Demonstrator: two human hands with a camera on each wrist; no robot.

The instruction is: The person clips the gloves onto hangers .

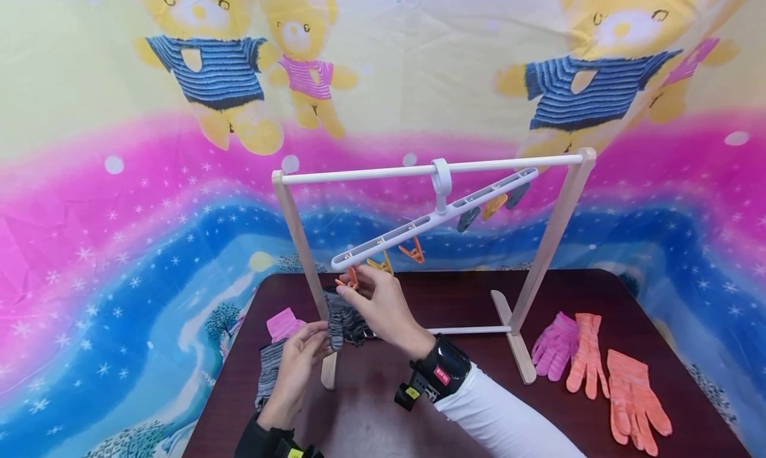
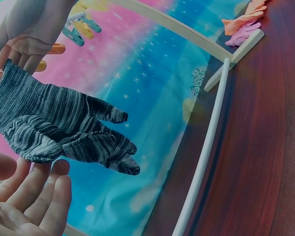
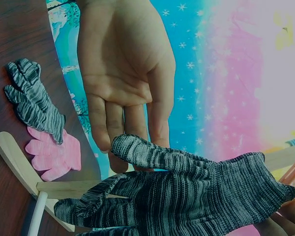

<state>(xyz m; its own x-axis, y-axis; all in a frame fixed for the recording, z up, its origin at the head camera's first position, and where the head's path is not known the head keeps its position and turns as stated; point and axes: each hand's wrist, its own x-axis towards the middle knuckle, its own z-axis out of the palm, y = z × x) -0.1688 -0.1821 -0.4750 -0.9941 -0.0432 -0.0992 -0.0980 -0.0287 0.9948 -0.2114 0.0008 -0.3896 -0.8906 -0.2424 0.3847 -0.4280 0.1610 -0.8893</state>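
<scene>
A black-and-grey knitted glove (image 1: 342, 315) hangs by its cuff at the lower left end of the white clip hanger (image 1: 413, 227); its fingers dangle in the left wrist view. My right hand (image 1: 383, 305) pinches the orange clothespin (image 1: 349, 280) at that end, right by the cuff. At the right edge of the right wrist view, the orange clothespin (image 3: 291, 178) and fingertips are partly cut off. Relaxed and slightly bent, the fingers of my left hand (image 1: 302, 358) are against or just beside the hanging glove, with the thumb apart in the left wrist view.
The hanger tilts on a wooden rack (image 1: 547, 245) with a white top bar. Other clothespins, such as a yellow one (image 1: 494, 207), hang from it. A pink glove (image 1: 284, 324) and another grey glove (image 1: 270, 368) lie left; pink and orange gloves (image 1: 637, 395) lie right on the dark table (image 1: 383, 418).
</scene>
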